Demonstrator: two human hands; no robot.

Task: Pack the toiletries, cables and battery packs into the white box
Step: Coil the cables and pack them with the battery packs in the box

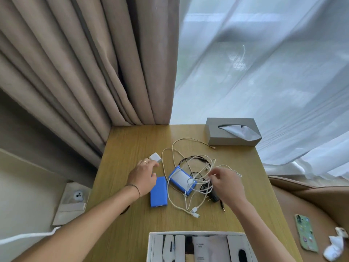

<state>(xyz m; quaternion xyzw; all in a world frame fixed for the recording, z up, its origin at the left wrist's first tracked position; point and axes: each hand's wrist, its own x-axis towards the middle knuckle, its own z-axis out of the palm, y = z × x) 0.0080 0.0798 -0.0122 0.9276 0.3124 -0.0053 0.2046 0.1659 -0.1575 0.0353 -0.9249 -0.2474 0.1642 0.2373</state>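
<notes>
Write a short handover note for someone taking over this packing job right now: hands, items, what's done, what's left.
Left hand: open, fingers at the white charger plug.
Right hand: pinching a white cable in the cable tangle.
On the table: two blue battery packs, one under the cables.
White box at the near edge: toiletries already inside.
Left: cables, plug and both battery packs.

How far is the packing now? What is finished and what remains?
Done: toiletries already lie in the white box. In hand: the right hand pinches a white cable from the tangle; the left hand reaches the white charger. Left: both blue battery packs, the black cable and the rest of the cables are on the table.
</notes>
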